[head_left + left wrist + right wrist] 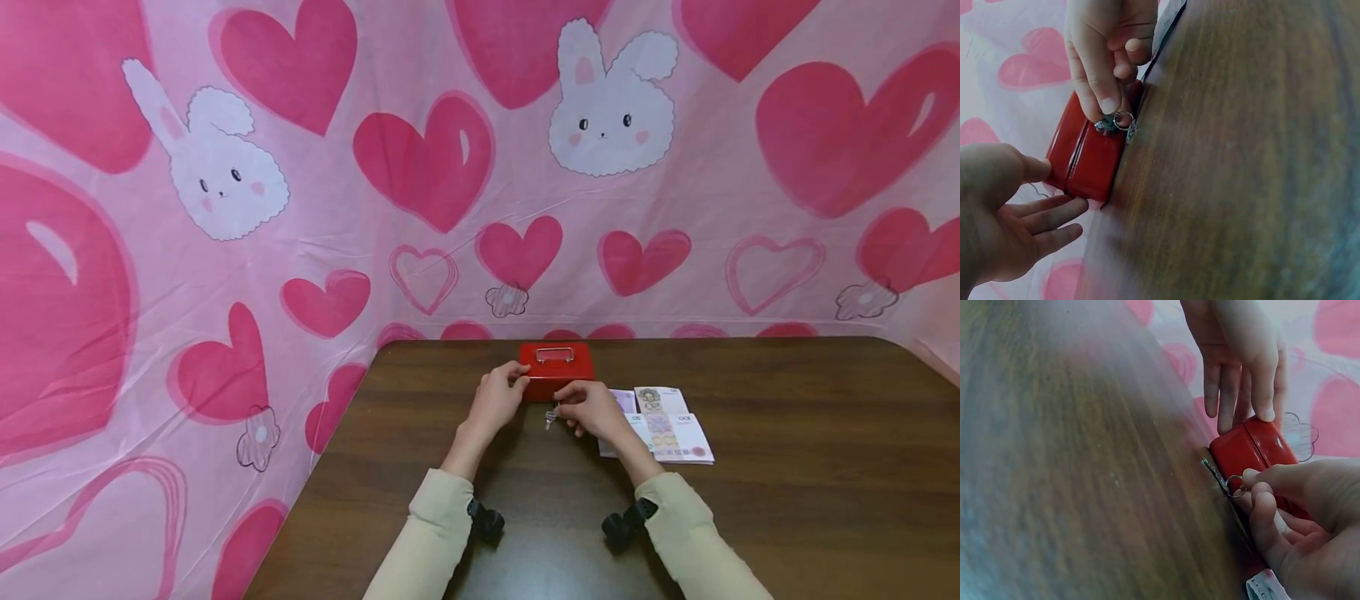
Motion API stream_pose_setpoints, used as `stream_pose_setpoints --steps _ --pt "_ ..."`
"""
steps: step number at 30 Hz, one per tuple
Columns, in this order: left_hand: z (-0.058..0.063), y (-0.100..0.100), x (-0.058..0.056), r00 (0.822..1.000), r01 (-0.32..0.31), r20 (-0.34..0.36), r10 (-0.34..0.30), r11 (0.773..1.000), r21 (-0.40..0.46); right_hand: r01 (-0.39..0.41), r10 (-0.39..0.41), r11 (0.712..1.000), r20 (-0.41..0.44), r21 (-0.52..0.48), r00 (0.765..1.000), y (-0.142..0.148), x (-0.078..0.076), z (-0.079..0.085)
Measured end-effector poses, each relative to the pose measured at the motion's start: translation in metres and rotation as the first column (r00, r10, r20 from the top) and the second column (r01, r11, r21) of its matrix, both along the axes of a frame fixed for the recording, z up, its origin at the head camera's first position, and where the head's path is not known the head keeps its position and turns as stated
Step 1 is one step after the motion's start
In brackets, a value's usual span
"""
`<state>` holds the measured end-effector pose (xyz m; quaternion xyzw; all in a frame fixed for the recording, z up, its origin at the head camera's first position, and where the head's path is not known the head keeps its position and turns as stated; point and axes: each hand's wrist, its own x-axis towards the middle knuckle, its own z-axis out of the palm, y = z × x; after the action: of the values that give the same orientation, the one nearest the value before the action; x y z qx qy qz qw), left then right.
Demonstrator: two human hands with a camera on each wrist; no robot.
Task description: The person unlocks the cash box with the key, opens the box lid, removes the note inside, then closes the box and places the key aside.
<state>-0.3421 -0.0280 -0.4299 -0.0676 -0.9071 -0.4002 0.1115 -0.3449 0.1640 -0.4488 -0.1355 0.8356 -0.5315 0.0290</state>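
A red cash box [557, 386] with a silver carrying handle [554, 356] folded on its lid stands near the table's far edge. My left hand [497, 393] touches the box's left end, fingers nearly straight, thumb by the lid edge. At the box front, my right hand [591, 408] pinches small keys [551, 418] on a ring. The key ring [1124, 120] hangs below the fingertips, close to the lock [1105, 124] in the left wrist view. A loose key [1213, 473] dangles in front of the box. My fingertips partly hide the lock, so I cannot tell whether a key is inside it.
Banknotes [678, 437] lie in small piles right of the box, partly behind my right hand and wrist. The dark wooden table [810, 467] stretches out on both sides. A pink cloth [330, 200] with hearts and rabbits hangs behind and left of it.
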Motion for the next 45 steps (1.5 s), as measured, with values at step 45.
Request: stream_pose_setpoints --steps 45 --pt "0.0 -0.005 -0.002 0.997 -0.065 -0.059 0.059 0.992 -0.107 -0.261 0.297 0.913 -0.071 0.313 0.952 0.046 -0.007 0.03"
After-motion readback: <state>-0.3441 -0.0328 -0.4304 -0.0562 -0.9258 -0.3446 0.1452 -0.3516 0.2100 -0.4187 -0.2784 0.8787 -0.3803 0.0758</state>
